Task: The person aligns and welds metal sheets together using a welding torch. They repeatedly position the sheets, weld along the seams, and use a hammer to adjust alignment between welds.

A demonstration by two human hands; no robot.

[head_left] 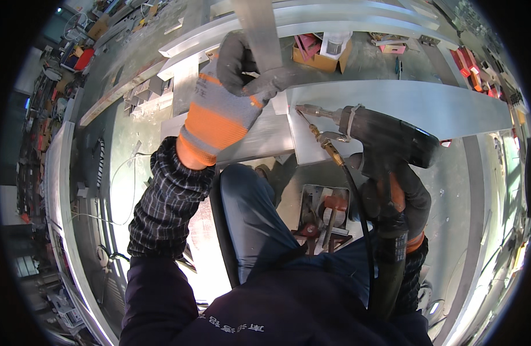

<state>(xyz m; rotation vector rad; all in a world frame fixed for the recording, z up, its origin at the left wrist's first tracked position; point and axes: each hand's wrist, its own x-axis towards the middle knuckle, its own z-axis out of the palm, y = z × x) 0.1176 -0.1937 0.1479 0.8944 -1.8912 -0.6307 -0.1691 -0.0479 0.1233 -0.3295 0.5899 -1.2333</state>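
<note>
My left hand, in a grey and orange work glove, closes round the lower end of an upright flat metal bar. The bar stands at the corner where silvery metal profiles meet. My gloved right hand grips the handle of a black power drill, which points left. Clipped to the drill is a brass nozzle fed by a black hose. The drill's tip reaches the left end of a wide metal profile, close below the bar. Whether it touches the metal, I cannot tell.
Between my legs, a tray holds a hammer and other tools. Beyond the frame sits a cardboard box with scraps. Long metal profiles cross the far side. A thin cable loops on the floor at left.
</note>
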